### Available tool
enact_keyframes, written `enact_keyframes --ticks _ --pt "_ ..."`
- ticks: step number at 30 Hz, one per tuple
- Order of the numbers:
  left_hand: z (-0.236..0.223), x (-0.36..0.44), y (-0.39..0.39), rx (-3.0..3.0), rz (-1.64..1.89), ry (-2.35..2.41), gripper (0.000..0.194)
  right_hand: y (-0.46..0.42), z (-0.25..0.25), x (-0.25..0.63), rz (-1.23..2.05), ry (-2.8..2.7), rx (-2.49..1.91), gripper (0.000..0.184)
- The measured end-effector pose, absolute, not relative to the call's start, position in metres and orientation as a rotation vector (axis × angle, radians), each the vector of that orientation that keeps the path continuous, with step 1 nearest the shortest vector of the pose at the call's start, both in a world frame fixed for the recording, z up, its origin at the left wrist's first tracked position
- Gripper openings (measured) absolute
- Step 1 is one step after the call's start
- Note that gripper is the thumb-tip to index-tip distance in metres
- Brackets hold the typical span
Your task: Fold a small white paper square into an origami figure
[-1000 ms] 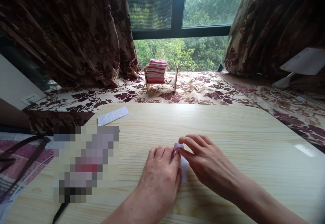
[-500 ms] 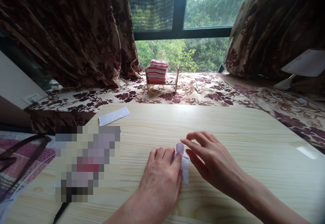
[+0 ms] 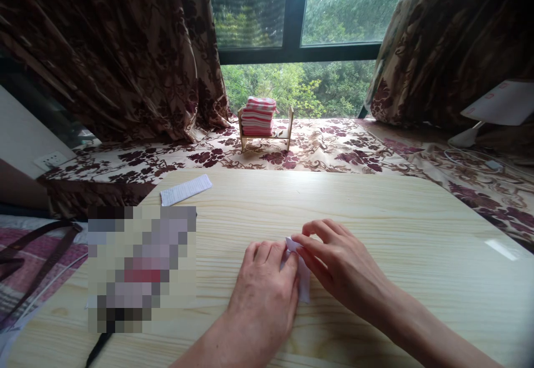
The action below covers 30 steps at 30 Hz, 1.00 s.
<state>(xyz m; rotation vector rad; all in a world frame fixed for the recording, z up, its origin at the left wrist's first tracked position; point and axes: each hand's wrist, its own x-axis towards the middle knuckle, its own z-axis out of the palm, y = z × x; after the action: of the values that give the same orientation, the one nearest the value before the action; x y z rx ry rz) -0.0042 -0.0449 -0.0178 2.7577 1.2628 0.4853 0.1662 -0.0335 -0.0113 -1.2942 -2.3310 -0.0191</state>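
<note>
A small piece of plain white, paper-like sheet (image 3: 304,286) lies on the pale wood-grained table (image 3: 375,207), in front of the person and mostly under the bare left hand (image 3: 267,279). That hand rests palm down, knuckles bent, its thumb across the sheet, probably to pin it against the tabletop so it cannot slide; whether its grip is closed on anything underneath, I cannot tell. The bare right hand (image 3: 340,254) comes in from the other side, thumb and index finger together on the sheet's raised far end, a light pinch that seems to suit something so thin and leaves the pinned part undisturbed. The flat, oblong white strip with fine grey lines (image 3: 186,190) lies near the table's far left edge, well apart from both hands, where it would hardly get in their way.
</note>
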Motion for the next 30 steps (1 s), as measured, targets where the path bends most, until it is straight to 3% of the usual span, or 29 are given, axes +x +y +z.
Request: enact_keyframes --ticks 30 --pt "-0.0124 -0.0026 -0.0485 2.694 0.425 1.293 0.029 -0.0310 -0.0122 0.1697 0.144 -2.441 -1.241 0.018"
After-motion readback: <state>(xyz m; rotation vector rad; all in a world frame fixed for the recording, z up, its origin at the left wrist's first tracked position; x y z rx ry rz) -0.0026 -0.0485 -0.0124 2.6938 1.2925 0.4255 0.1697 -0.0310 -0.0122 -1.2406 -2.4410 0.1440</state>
